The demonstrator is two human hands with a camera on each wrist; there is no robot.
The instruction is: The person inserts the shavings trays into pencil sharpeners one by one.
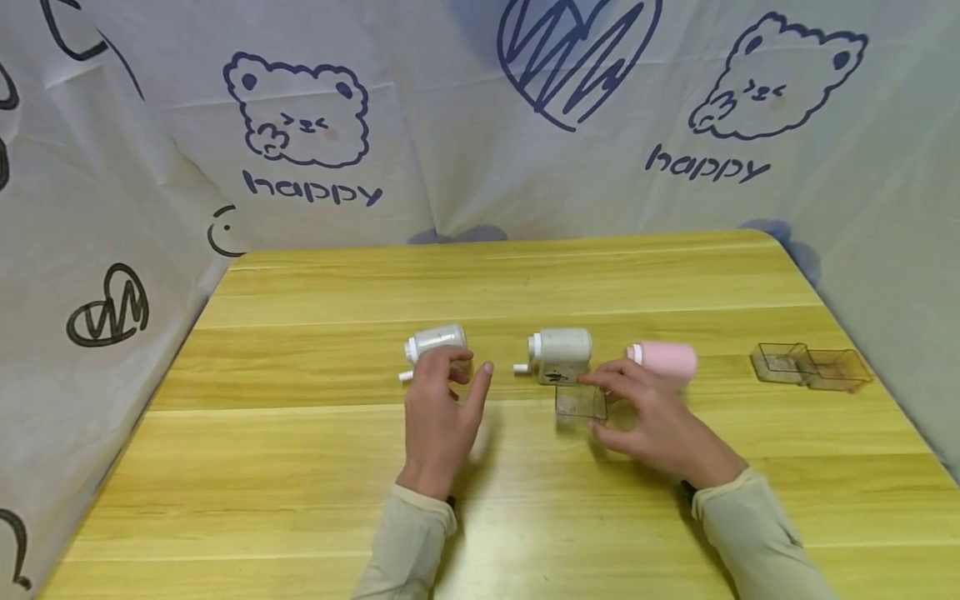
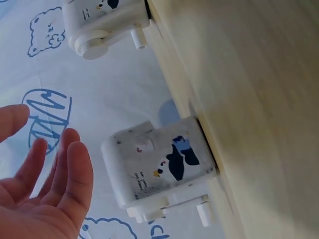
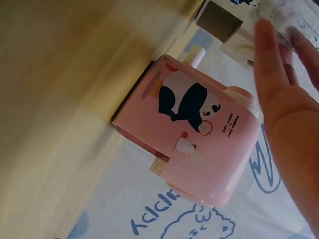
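Three crank-handled pencil sharpeners stand in a row: a left white sharpener (image 1: 442, 337), a middle white sharpener (image 1: 566, 346) and a pink sharpener (image 1: 670, 360) with a panda print (image 3: 187, 99). My left hand (image 1: 442, 417) is raised just in front of the left one, fingers loosely bent and apart, holding nothing. With thumb and fingers, my right hand (image 1: 652, 417) grips the side of a small clear drawer (image 1: 579, 406) in front of the middle sharpener. The right wrist view shows that drawer only as a blur. An open slot (image 3: 218, 22) shows in the sharpener beside it.
Two clear drawers (image 1: 780, 364) lie side by side near the table's right edge. The wood-grain table (image 1: 285, 467) meets a white cloth (image 1: 450, 150) with drawn bears and hearts at the back and sides.
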